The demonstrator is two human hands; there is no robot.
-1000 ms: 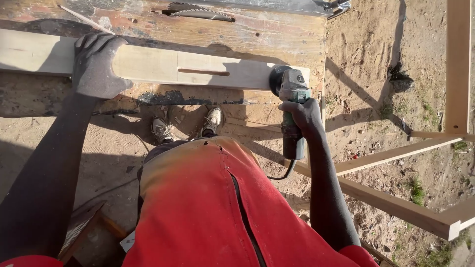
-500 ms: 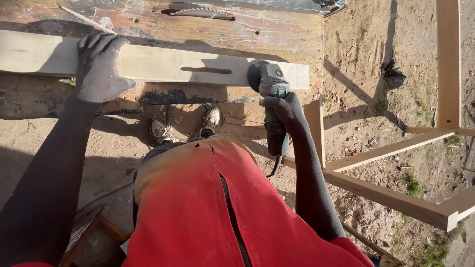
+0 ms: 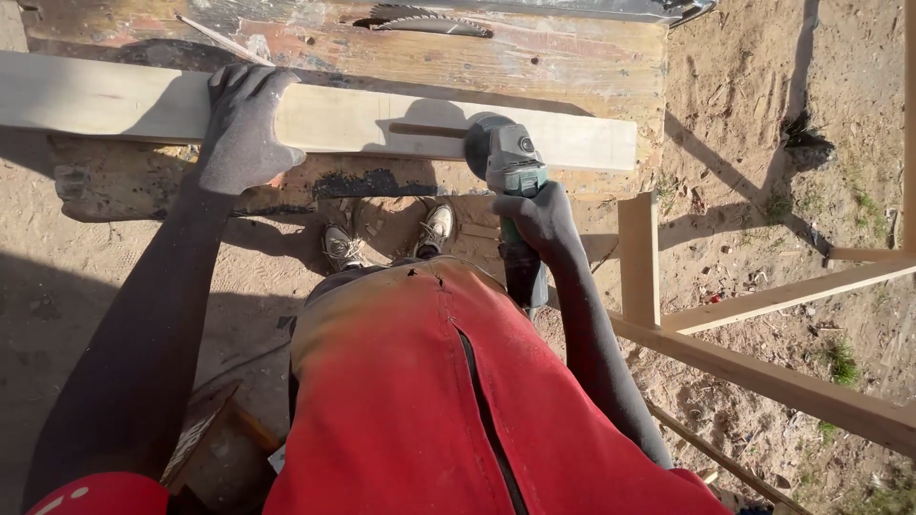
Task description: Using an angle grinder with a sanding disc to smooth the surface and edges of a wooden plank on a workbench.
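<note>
Head view, looking down the front of a person in a red garment who stands at a worn wooden workbench on sandy ground. A pale planed wooden plank lies lengthwise across the bench, running from the left edge of the frame to near the bench's right end; a narrow slot is cut into its upper face. The left hand, in a dark glove, lies palm-down over the plank, fingers curled across its far edge and pressing it onto the bench. The right hand is wrapped tightly around the body of a green angle grinder, all fingers closed about the casing. The grinder's round disc head rests on the plank's upper face, just at the right end of the slot and well apart from the left hand. A circular saw blade projects through the bench top behind the plank. Two light-coloured shoes show on the ground under the bench edge. To the right stands a frame of pale timber battens, with one upright post near the right forearm
</note>
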